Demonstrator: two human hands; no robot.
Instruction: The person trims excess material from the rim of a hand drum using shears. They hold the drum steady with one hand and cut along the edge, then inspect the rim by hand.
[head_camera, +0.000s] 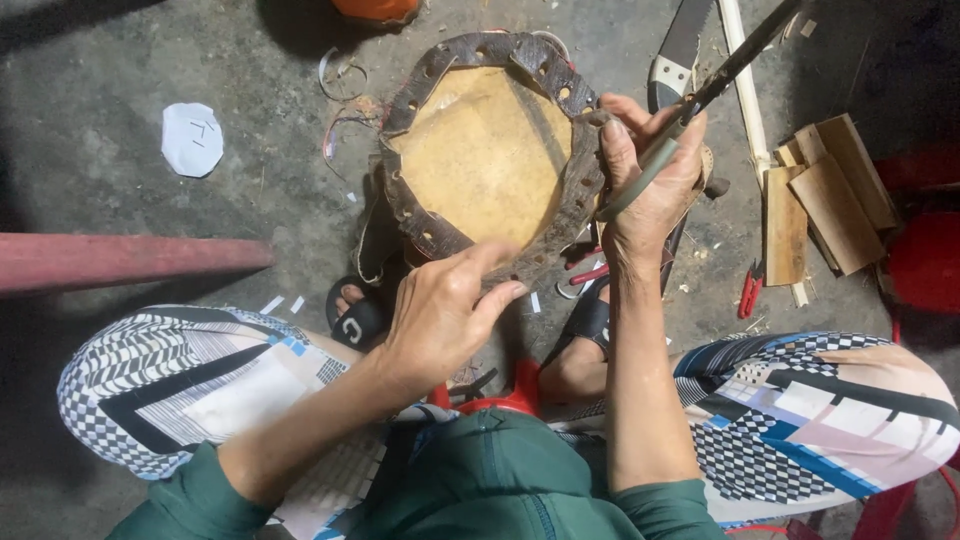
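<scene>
Grey, dusty concrete floor (120, 215) lies under everything, and the person sits low over it with knees wide in patterned trousers (170, 380).

Closest in, the left hand (440, 310) has its fingers curled together and pinches the near edge of the round drum skin (485, 150). This skin is pale yellow in the middle and has a dark rim (420, 215) full of punched holes. It sits between both hands, just above the sandalled feet (358, 315).

On the other side of the skin, the right hand (655, 180) is wrapped tight around a long thin tool (720, 80) and a grey strip (640, 180), and it also presses on the skin's far right edge. The tool sticks out past the hand, up and away.

Just beyond the right hand lie a saw (680, 50), a pale stick (745, 90) and some flat wood pieces (820, 200). Red pliers (748, 292) lie near them, so that side is crowded.

Out past the left hand there is more bare floor, with a red bar (130, 260) and a white paper scrap (192, 138) well apart from the skin. Thin curly shavings (340, 75) lie beyond the skin's far left edge.
</scene>
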